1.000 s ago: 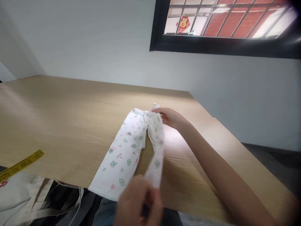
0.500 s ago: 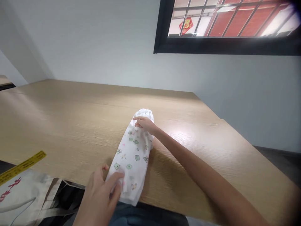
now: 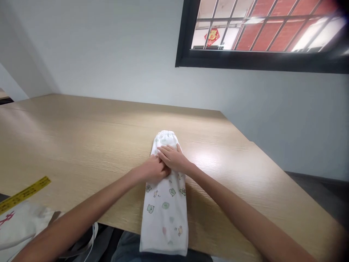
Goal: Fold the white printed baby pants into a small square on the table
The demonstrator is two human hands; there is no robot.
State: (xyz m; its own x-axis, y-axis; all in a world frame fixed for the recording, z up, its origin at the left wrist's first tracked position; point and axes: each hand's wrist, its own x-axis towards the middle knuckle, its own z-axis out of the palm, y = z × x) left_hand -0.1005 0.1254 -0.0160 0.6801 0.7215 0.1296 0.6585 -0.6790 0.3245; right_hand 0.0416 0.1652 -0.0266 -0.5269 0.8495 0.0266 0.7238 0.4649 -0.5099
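Nowhere legible writing: both hands (image 3: 163, 163) flat on printed trousers (image 3: 165, 203).

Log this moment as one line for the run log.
left hand: flat on pants | right hand: flat on pants near waistband | pants: folded lengthwise, hem past table edge

Plain room, wooden table (image 3: 81, 145), barred window (image 3: 261, 32), white wall (image 3: 109, 54)

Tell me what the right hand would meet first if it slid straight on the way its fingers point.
The right hand lies flat on the folded trousers, fingers pointing up-left. Sliding on, it would probably cross the cloth's left edge onto the bare table, passing the left hand close by; depth is unclear.
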